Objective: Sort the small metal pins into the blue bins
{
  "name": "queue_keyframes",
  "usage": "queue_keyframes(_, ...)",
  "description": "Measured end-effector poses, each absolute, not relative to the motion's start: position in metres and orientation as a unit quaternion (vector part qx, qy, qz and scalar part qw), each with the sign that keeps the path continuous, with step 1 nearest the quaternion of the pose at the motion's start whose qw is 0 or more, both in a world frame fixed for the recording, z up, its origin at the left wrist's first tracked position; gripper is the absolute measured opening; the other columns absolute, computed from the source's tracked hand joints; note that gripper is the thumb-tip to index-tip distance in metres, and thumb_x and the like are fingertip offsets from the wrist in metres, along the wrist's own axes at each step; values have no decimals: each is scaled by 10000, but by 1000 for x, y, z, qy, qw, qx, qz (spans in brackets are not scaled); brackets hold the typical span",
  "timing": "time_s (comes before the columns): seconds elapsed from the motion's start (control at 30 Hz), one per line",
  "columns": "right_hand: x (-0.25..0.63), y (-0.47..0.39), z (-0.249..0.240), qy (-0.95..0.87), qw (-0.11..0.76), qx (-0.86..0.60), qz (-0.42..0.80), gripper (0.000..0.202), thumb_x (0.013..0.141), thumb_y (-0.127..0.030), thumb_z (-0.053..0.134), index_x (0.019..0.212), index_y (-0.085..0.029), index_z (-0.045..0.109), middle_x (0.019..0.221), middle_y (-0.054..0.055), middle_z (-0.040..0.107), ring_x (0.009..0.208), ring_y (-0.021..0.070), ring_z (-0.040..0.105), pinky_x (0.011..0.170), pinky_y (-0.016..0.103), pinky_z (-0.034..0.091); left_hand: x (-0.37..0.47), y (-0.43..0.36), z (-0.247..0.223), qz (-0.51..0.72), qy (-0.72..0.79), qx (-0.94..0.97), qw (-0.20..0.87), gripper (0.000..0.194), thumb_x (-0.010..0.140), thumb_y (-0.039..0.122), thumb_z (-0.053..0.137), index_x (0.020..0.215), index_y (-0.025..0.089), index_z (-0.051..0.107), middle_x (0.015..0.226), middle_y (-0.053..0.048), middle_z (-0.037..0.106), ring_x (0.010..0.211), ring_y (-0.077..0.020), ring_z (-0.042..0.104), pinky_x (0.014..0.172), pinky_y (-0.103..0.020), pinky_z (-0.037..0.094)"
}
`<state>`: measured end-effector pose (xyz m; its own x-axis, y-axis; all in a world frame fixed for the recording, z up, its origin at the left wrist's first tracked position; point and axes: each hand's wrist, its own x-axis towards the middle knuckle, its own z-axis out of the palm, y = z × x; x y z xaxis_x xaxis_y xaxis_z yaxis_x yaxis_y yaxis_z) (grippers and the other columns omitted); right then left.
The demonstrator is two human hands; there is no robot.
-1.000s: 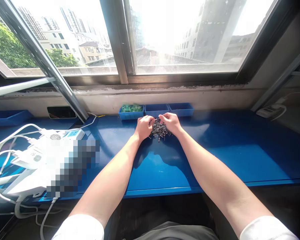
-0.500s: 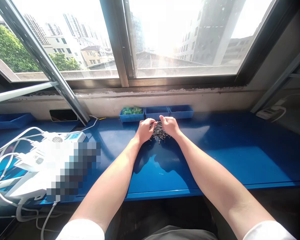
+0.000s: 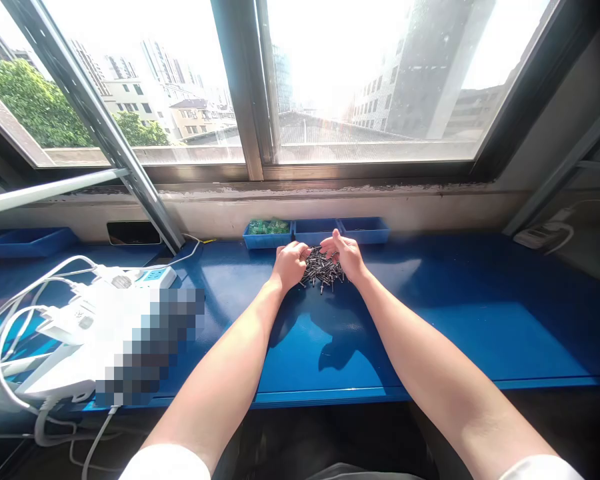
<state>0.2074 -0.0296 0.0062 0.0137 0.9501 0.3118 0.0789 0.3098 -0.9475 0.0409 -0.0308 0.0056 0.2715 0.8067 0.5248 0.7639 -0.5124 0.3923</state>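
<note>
A heap of small, thin, dark metal fasteners [image 3: 323,272], like screws or rivets, lies on the blue tabletop [image 3: 325,373] between my hands. At the heap's left edge is my left hand [image 3: 291,265], its fingers curled and thumb pressed to them in a pinch. What the pinch holds, if anything, is too small to make out. My right hand [image 3: 347,256] is over the right side of the heap, thumb raised and fingers spread apart, with nothing seen in it. Its shadow falls on the table in front.
Behind the heap stand a blue bin [image 3: 267,233] of green packets and two further blue bins [image 3: 316,230] [image 3: 364,229]. White power strips and plugs [image 3: 80,320] with tangled cables cover the left side. A dark phone-like slab [image 3: 134,233] leans by a metal post [image 3: 153,207].
My right hand has opened from a closed grip, its fingers now spread. My left hand stays pinched at the heap. The view has shifted slightly.
</note>
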Motion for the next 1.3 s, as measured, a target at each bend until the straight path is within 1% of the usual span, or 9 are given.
queue_keyframes(0.1,209,-30,6,-579,550,-452,397,775,696,-826,260,740,-170,668,739,105,695,591,170,606,468,263,392,41,-29,3,358,488,795,31,256,894,258,409,842,225,658,904,-27,658,864,-163,590,865,-290,413)
queue_keyframes(0.23,210,-31,6,-576,553,-440,411,776,699,-825,260,749,-166,668,768,112,702,611,184,627,461,264,386,40,-28,1,375,484,790,31,249,889,283,433,868,229,675,932,-31,666,889,-168,597,876,-285,416)
queue_keyframes(0.43,211,-32,7,-578,544,-439,421,786,700,-825,251,765,-166,674,803,110,707,604,173,625,452,254,377,38,-28,2,378,477,793,27,226,874,277,466,890,230,686,952,-31,670,922,-171,602,906,-290,406)
queue_keyframes(0.57,212,-30,6,-574,552,-417,437,747,717,-800,297,764,-160,680,784,106,707,580,162,617,436,244,358,37,-26,1,374,483,791,27,235,880,288,459,905,233,687,962,-35,670,932,-176,601,911,-292,403)
queue_keyframes(0.7,213,-29,4,-575,548,-416,443,715,716,-784,345,810,-165,689,809,97,711,593,157,620,434,234,349,37,-24,-1,385,473,792,25,236,878,281,460,900,226,689,946,-35,671,898,-172,605,876,-282,419)
queue_keyframes(0.87,212,-30,5,-571,554,-401,455,676,709,-766,403,804,-164,694,805,97,708,584,153,607,429,230,334,35,-21,-4,400,465,789,20,229,870,276,475,881,220,697,919,-28,671,855,-166,604,842,-279,433)
queue_keyframes(1.1,213,-34,7,-574,546,-393,466,656,714,-751,421,844,-171,698,851,95,710,624,161,610,456,240,352,35,-22,-4,402,474,783,24,236,866,288,479,878,222,706,914,-30,669,846,-166,604,839,-276,439)
queue_keyframes(1.2,212,-34,5,-575,546,-394,465,628,724,-726,443,870,-168,693,861,91,709,627,157,606,459,237,347,36,-22,-3,406,479,778,31,241,862,298,480,875,220,708,913,-30,669,842,-166,606,838,-275,441)
queue_keyframes(1.3,210,-34,5,-596,539,-398,441,573,730,-682,490,856,-164,701,832,78,709,627,152,594,479,241,355,35,-21,-2,410,482,773,36,238,853,300,486,874,218,708,910,-29,669,852,-168,607,832,-268,444)
